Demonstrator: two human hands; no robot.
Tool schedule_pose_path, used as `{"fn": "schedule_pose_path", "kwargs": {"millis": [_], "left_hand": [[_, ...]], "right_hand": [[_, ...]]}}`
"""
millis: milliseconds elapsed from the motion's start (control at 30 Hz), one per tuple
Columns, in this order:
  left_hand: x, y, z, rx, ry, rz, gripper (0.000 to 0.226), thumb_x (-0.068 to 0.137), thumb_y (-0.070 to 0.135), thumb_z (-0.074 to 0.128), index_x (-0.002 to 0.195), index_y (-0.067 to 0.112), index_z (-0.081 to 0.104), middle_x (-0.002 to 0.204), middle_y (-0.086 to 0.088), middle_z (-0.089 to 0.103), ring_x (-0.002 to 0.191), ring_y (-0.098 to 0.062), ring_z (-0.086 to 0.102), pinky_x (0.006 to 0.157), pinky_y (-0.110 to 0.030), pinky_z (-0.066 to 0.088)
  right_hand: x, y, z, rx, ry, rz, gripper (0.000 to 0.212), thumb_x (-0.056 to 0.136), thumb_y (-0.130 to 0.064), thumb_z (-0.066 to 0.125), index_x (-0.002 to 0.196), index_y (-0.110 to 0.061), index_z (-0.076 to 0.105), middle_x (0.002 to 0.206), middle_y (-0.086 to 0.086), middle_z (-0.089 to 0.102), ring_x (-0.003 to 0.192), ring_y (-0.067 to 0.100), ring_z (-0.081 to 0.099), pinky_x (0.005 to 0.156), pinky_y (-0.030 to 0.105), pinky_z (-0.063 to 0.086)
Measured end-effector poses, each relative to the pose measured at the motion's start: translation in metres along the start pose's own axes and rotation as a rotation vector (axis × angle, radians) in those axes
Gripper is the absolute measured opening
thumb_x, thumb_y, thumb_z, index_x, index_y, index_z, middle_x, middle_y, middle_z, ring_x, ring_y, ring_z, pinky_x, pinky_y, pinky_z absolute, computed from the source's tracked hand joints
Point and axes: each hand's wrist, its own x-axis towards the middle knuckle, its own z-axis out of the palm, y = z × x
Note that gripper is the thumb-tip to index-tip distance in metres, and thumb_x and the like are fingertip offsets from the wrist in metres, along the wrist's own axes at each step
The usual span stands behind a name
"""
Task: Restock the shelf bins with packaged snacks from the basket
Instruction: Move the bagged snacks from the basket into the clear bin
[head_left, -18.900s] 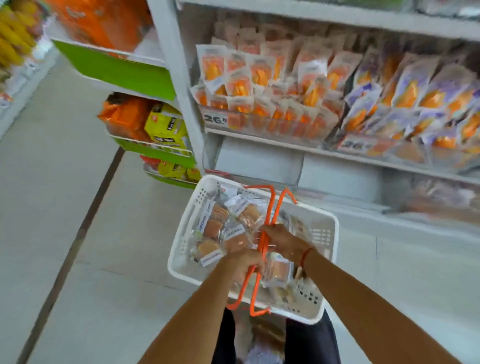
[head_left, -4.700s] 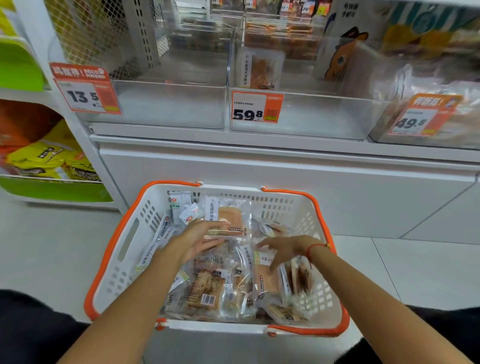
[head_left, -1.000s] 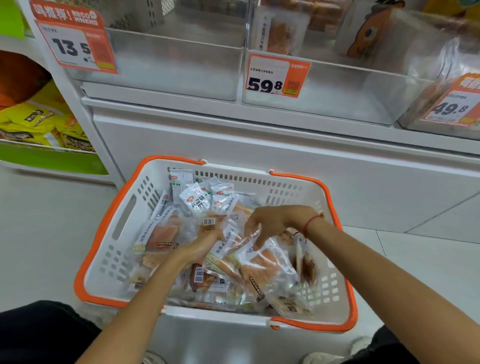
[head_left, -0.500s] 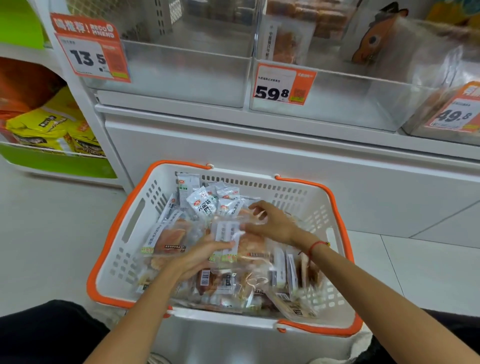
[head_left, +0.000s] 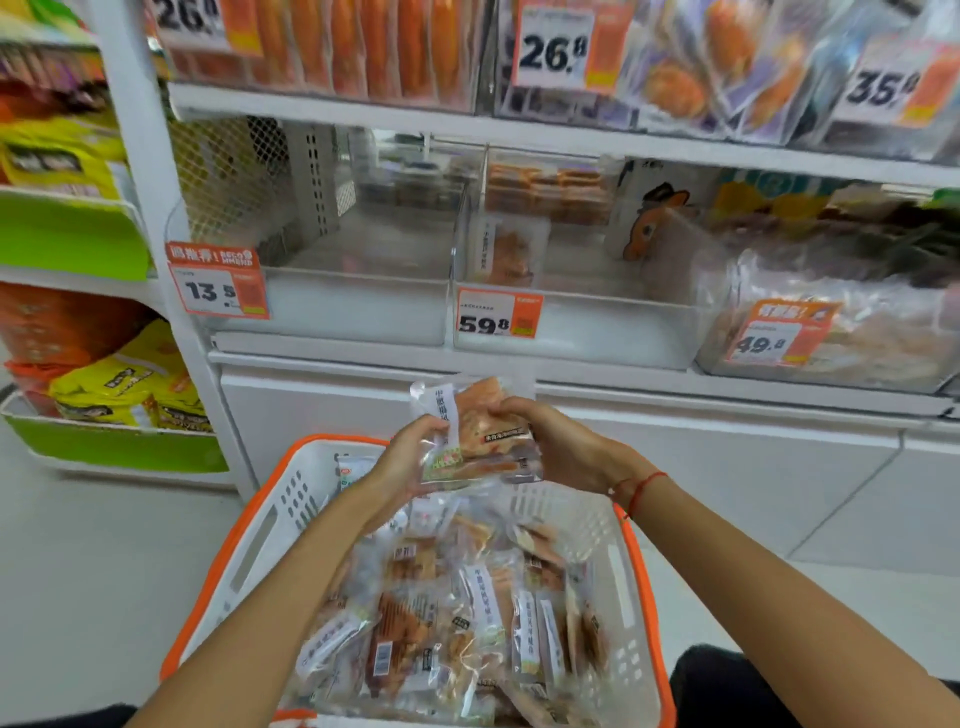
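Packets of orange-brown snack in clear plastic wrap with white labels (head_left: 475, 434), a small stack of them, sit at the centre of the frame, raised above the basket and below the shelf edge. The left hand (head_left: 402, 462) clamps the stack's left edge, thumb on top; the right hand (head_left: 558, 447) closes on its right edge, fingers curled over the top (two hands probably keep the slippery wraps squared together). Below, the white plastic basket with orange rim (head_left: 270, 525) fills the lower middle, heaped with more wrapped packets. Above the stack, the clear plastic bin tagged 59.8 (head_left: 597, 332) holds one similar packet standing at its back, so it looks the likely destination. Left of it, the clear bin tagged 13.5 (head_left: 353, 312) appears bare.
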Motion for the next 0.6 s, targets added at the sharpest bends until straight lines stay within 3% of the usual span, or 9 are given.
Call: {"fn": "schedule_pose_path", "kwargs": {"millis": [100, 167, 233, 300, 400, 500, 600], "left_hand": [[0.008, 0.020, 0.023, -0.013, -0.057, -0.006, 0.016, 0.094, 0.018, 0.043, 0.088, 0.015, 0.058, 0.078, 0.001, 0.062, 0.079, -0.018, 0.058, 0.094, -0.042, 0.045], [0.013, 0.034, 0.035, 0.031, -0.137, -0.003, 0.018, 0.093, 0.018, 0.044, 0.095, 0.016, 0.062, 0.081, 0.005, 0.070, 0.085, -0.014, 0.064, 0.099, -0.041, 0.043], [0.018, 0.048, 0.042, 0.083, -0.173, 0.027, 0.017, 0.087, 0.018, 0.053, 0.100, 0.016, 0.063, 0.098, 0.001, 0.068, 0.103, -0.017, 0.062, 0.104, -0.039, 0.041], [0.023, 0.068, 0.047, 0.087, -0.233, 0.073, 0.023, 0.087, 0.013, 0.055, 0.109, 0.011, 0.063, 0.100, 0.000, 0.070, 0.101, -0.017, 0.064, 0.097, -0.033, 0.048], [0.029, 0.108, 0.049, 0.302, -0.260, 0.259, 0.030, 0.092, 0.013, 0.055, 0.121, 0.013, 0.059, 0.109, 0.000, 0.069, 0.100, -0.012, 0.065, 0.092, -0.027, 0.050], [0.035, 0.155, 0.050, 0.474, -0.206, 0.404, 0.028, 0.090, 0.021, 0.062, 0.118, 0.023, 0.057, 0.098, 0.008, 0.067, 0.083, 0.002, 0.065, 0.063, -0.011, 0.050], [0.048, 0.186, 0.049, 0.622, -0.202, 0.482, 0.034, 0.086, 0.026, 0.067, 0.119, 0.026, 0.057, 0.107, 0.011, 0.068, 0.100, 0.000, 0.062, 0.073, -0.016, 0.047]], "right_hand": [[-0.010, -0.019, -0.018, -0.092, 0.083, -0.019, 0.033, 0.086, -0.046, 0.059, 0.101, -0.018, 0.066, 0.111, 0.011, 0.069, 0.107, 0.030, 0.062, 0.069, 0.029, 0.043], [-0.019, -0.030, -0.032, -0.151, 0.150, -0.046, 0.042, 0.084, -0.048, 0.064, 0.105, -0.013, 0.069, 0.105, 0.008, 0.070, 0.096, 0.024, 0.064, 0.070, 0.028, 0.043], [-0.028, -0.040, -0.046, -0.171, 0.210, -0.108, 0.042, 0.080, -0.048, 0.068, 0.102, -0.012, 0.072, 0.092, 0.000, 0.072, 0.083, 0.013, 0.065, 0.069, 0.022, 0.047], [-0.033, -0.052, -0.056, -0.129, 0.233, -0.198, 0.034, 0.080, -0.043, 0.071, 0.097, -0.013, 0.072, 0.086, -0.003, 0.073, 0.078, 0.009, 0.067, 0.065, 0.018, 0.050], [-0.035, -0.079, -0.069, -0.061, 0.253, -0.296, 0.036, 0.080, -0.039, 0.071, 0.105, -0.012, 0.069, 0.097, 0.002, 0.074, 0.093, 0.017, 0.070, 0.079, 0.023, 0.053], [-0.035, -0.113, -0.080, -0.023, 0.131, -0.361, 0.046, 0.082, -0.035, 0.065, 0.122, -0.013, 0.061, 0.113, 0.007, 0.070, 0.107, 0.024, 0.065, 0.095, 0.035, 0.049], [-0.024, -0.133, -0.092, -0.110, 0.153, -0.454, 0.033, 0.088, -0.021, 0.062, 0.121, -0.016, 0.061, 0.114, 0.003, 0.069, 0.109, 0.018, 0.064, 0.099, 0.032, 0.047]]}}
